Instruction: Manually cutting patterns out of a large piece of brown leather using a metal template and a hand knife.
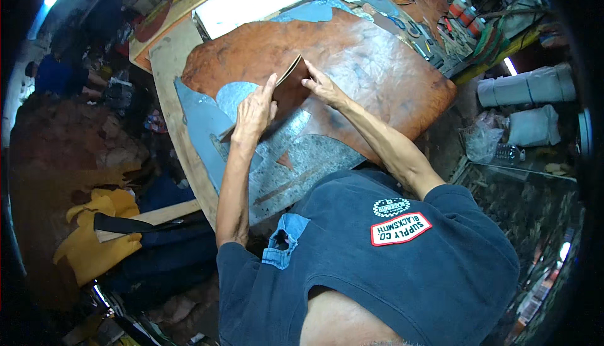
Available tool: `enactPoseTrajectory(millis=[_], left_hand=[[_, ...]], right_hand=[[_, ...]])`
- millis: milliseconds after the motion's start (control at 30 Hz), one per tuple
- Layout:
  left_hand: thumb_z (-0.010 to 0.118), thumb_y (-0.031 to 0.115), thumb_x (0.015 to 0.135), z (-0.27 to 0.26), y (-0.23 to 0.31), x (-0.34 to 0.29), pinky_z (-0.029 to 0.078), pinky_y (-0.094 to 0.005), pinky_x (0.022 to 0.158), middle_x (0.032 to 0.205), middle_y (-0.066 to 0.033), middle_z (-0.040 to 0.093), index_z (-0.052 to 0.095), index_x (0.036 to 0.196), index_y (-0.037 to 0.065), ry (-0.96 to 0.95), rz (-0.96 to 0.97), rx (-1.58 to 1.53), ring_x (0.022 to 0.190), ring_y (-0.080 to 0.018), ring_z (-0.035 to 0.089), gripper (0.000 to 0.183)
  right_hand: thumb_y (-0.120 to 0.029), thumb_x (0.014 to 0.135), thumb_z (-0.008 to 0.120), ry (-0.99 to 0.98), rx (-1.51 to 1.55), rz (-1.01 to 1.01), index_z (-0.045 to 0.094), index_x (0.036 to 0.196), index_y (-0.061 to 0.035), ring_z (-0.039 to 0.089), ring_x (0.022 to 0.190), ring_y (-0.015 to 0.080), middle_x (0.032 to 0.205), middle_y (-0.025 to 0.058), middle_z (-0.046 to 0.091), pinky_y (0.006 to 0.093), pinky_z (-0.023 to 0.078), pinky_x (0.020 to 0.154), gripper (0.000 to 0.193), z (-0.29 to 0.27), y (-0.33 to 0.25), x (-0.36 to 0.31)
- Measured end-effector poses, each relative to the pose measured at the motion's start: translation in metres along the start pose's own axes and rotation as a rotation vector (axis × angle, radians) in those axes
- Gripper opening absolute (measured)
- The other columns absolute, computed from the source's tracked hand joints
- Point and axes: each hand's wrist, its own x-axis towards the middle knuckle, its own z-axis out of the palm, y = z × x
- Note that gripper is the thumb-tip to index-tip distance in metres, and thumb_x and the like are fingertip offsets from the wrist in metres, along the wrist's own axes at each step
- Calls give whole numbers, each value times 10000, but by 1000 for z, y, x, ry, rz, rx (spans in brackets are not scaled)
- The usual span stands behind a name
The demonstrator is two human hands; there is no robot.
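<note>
Between my hands stands a stiff brown leather piece [291, 96], tilted up, with two thin pale edges lying close together at its top. My left hand [255, 110] is closed on its left side, the thumb and fingers along the edge. At the upper right corner, my right hand [323, 85] grips it between thumb and bent fingers. Under and behind it spreads a large mottled brown hide [371, 62]. Blue-grey sheets [204, 119] lie beneath my left hand and forearm, and a small brown triangular scrap [285, 159] rests near me.
The worktable has a pale wooden edge [179, 125]. A white slab [251, 6] lies at the back. Bottles with red contents [467, 16], tools and leather scraps crowd the far right. Wrapped rolls [528, 86] stand right; yellow leather [100, 220] hangs left. Another person [60, 72] is at far left.
</note>
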Motion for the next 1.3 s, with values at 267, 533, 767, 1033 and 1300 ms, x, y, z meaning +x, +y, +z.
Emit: enactPoseTrajectory(millis=[267,533,767,1033,1300], left_hand=[[557,17,798,-10,11,10,527,-478,630,953,-228,632,348,1441,162,40,93,40,734,-404,637,692],[583,11,783,11,24,14,505,-482,640,980,-198,611,333,1448,160,-78,53,135,782,-387,624,726],[541,-7,805,11,33,15,508,-483,627,921,-198,626,405,1355,75,62,112,109,756,-378,633,572],[549,19,837,-23,22,16,523,-433,781,1011,-258,651,464,1258,81,115,-57,-261,910,-406,660,434],[572,-34,900,-4,1,23,454,-310,961,1257,-108,552,409,1321,25,644,-200,-1273,1114,-186,558,456]], right_hand=[[-113,887,538,161,-172,-16,380,1391,24,493,1253,329,1330,231,514,367,381,1049,546,-7,-25,-10],[-71,866,502,272,-253,-10,477,1289,-2,565,1151,361,1184,257,595,393,437,974,430,-3,-19,-29],[-62,852,462,358,-366,-68,514,1135,19,590,990,442,1012,301,599,456,463,847,299,-7,-20,-31],[-249,902,589,455,-159,-57,344,1376,63,458,1278,356,1346,285,472,392,388,1038,619,0,-42,-29],[-209,924,603,109,388,77,446,1348,32,549,1103,188,1249,120,565,332,444,966,512,51,-92,-55]])
